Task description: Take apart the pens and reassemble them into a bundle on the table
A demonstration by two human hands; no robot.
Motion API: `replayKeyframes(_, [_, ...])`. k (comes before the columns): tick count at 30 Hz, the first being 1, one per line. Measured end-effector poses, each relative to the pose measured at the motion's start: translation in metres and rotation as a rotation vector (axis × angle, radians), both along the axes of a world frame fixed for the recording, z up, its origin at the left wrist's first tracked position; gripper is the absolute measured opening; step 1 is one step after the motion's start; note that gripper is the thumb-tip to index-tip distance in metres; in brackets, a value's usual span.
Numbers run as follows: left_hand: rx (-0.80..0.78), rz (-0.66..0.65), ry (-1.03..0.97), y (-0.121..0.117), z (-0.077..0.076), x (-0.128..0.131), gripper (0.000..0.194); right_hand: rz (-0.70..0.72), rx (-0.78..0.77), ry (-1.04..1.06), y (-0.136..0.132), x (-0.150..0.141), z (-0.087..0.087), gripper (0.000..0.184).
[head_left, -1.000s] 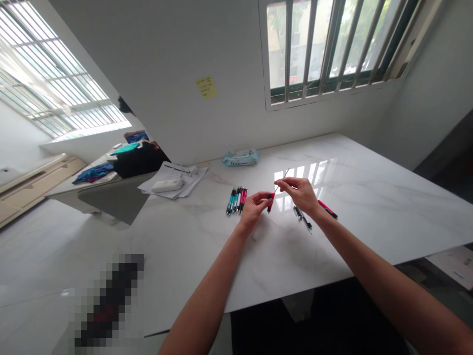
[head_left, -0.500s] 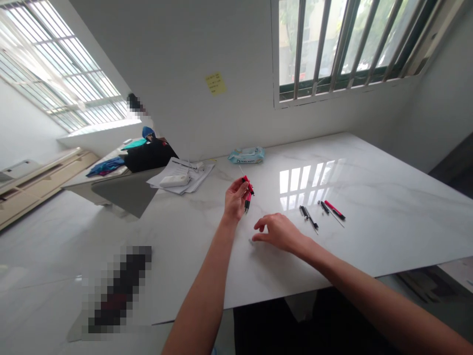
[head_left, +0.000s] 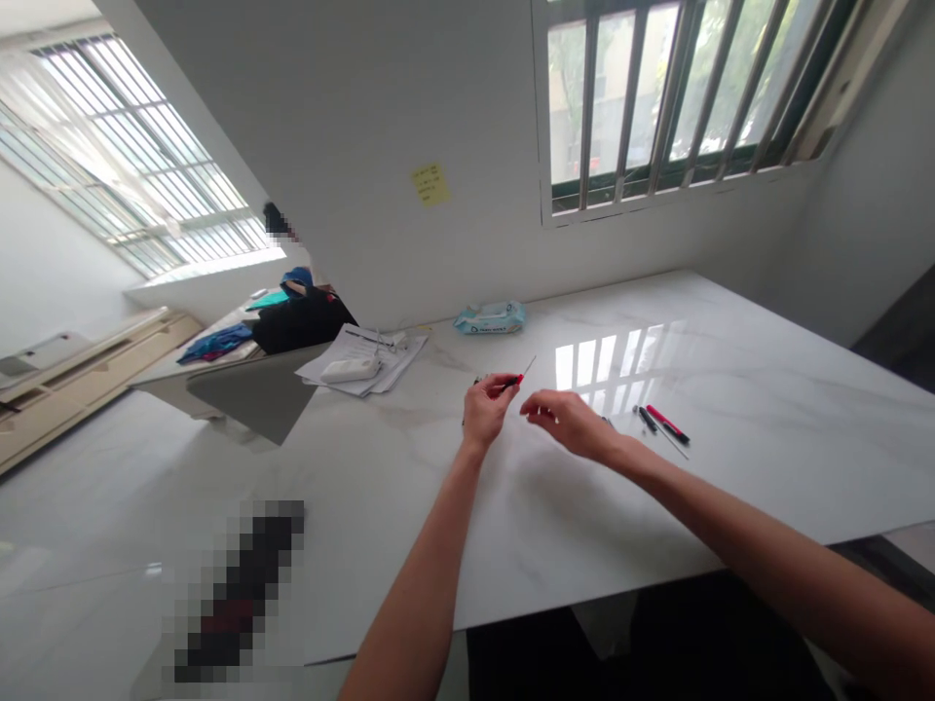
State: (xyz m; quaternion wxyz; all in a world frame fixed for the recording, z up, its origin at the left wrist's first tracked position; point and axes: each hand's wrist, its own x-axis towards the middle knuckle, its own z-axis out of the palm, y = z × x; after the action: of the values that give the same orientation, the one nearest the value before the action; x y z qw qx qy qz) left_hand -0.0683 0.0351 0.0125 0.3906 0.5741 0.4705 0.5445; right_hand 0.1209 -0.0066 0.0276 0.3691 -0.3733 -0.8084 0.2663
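Observation:
My left hand (head_left: 483, 413) is closed around a red and black pen barrel (head_left: 513, 381). A thin refill (head_left: 530, 367) sticks out of its upper end, pointing up and right. Just right of it hovers my right hand (head_left: 572, 424), with fingers curled and pinched together; anything between the fingertips is too small to make out. The row of pens is mostly hidden behind my left hand. Right of my right hand lie a red pen barrel (head_left: 667, 424), a black grip (head_left: 647, 420) and a thin white refill (head_left: 673, 444).
A blue wipes packet (head_left: 490, 318) lies by the wall. Papers (head_left: 385, 376) with a white device (head_left: 352, 366) on top are at the left. A grey panel (head_left: 281, 394) and clothes (head_left: 307, 321) are beyond. The marble table's (head_left: 570, 584) front edge is near my body.
My right hand went down to a small grey piece on the table, then came up beside my left hand. That piece no longer shows there. My left hand swung left, then back, keeping the pen barrel.

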Motion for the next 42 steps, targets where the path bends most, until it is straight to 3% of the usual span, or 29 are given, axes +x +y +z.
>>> replayKeyframes(3, [0.063, 0.007, 0.134, -0.003, 0.000, 0.005, 0.018, -0.123, -0.012, 0.245, 0.039, 0.042, 0.003, 0.019])
replayKeyframes(5, [0.085, 0.012, 0.179, -0.007, 0.002, 0.010, 0.015, -0.215, -0.110, 0.434, 0.055, 0.063, -0.001, 0.026])
replayKeyframes(8, [0.121, 0.007, 0.221, -0.012, 0.004, 0.017, 0.013, -0.293, -0.283, 0.655, 0.063, 0.077, -0.011, 0.041])
replayKeyframes(10, [0.141, -0.012, 0.223, -0.015, 0.004, 0.020, 0.011, -0.270, -0.349, 0.702, 0.061, 0.077, -0.017, 0.043])
replayKeyframes(20, [0.144, -0.055, 0.309, -0.019, 0.004, 0.027, 0.013, -0.153, -0.356, 0.697, 0.055, 0.075, -0.015, 0.040])
replayKeyframes(42, [0.176, -0.077, 0.359, -0.020, 0.005, 0.027, 0.013, -0.141, -0.364, 0.577, 0.056, 0.076, -0.016, 0.038])
